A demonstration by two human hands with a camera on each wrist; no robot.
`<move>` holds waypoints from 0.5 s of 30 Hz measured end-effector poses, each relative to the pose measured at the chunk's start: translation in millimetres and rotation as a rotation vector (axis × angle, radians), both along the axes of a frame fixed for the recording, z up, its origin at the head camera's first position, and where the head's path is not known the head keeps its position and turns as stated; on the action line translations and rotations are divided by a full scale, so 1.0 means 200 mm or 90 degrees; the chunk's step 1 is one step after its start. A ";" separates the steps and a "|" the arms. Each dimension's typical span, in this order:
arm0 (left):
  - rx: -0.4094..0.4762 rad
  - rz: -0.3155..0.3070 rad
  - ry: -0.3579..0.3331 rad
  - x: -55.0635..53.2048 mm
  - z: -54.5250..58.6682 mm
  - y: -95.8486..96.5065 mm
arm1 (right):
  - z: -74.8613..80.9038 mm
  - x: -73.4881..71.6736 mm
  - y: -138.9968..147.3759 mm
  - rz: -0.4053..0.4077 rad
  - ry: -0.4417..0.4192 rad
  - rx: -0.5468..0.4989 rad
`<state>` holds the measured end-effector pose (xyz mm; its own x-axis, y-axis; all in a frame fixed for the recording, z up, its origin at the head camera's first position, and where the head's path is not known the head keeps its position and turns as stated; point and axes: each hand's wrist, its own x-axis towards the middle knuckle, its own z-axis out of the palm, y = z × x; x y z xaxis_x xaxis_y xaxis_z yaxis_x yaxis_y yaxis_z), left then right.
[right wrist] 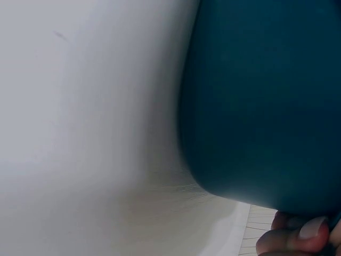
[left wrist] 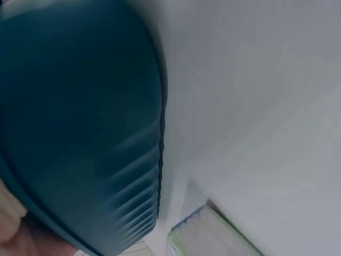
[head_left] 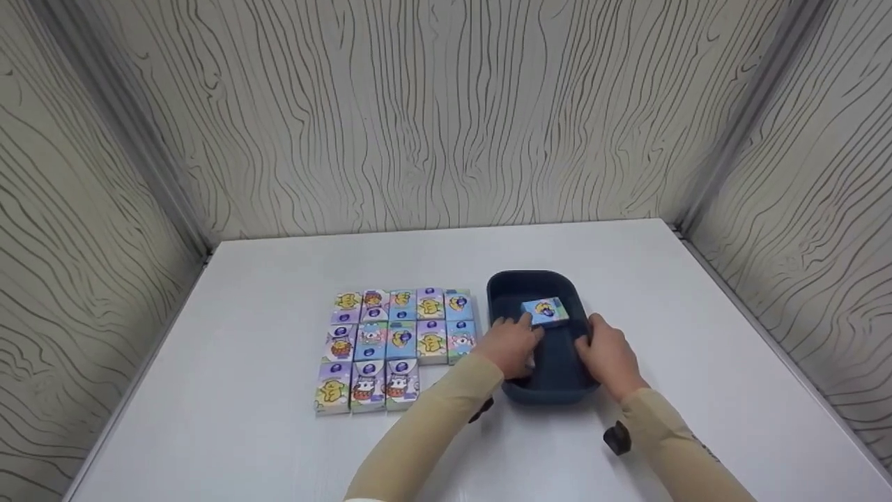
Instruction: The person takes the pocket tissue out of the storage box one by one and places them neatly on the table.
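Note:
A dark blue oblong bin (head_left: 550, 401) stands on the table. My left hand (head_left: 512, 345) is inside it, its fingers curled around a small pale pack (head_left: 531, 364) that they mostly cover. Just beyond those fingertips, a blue cartoon-printed pack (head_left: 546, 312) lies in the bin. With my right hand (head_left: 610, 355) I grip the bin's right rim, thumb inside; its fingers (right wrist: 311, 229) show at the bin's edge in the right wrist view. The left wrist view shows the ribbed outer side of the bin (left wrist: 80, 106).
Left of the bin, several cartoon-printed packs (head_left: 402, 339) lie in close rows on the white table (head_left: 230, 348). One pack (left wrist: 210, 234) sits near the bin in the left wrist view. Wood-patterned panels (head_left: 418, 118) surround the table at the back and sides.

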<state>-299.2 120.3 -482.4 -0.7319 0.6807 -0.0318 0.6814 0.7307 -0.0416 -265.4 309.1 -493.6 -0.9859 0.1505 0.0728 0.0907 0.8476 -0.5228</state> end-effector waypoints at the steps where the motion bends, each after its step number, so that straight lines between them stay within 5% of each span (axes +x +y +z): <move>1: 0.006 -0.002 -0.006 0.00 0.00 0.00 | 0.00 0.00 0.00 0.001 -0.003 -0.002; 9: 0.078 -0.030 -0.018 -0.02 -0.01 -0.02 | 0.00 0.00 0.00 0.000 -0.001 0.007; 15: 0.112 -0.044 0.040 0.00 0.02 -0.03 | 0.00 0.00 0.00 0.004 0.006 0.012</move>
<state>-298.2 114.0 -477.9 -0.6797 0.7207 0.1359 0.7306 0.6818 0.0384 -265.7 310.0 -493.2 -0.9860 0.1431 0.0855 0.0804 0.8576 -0.5081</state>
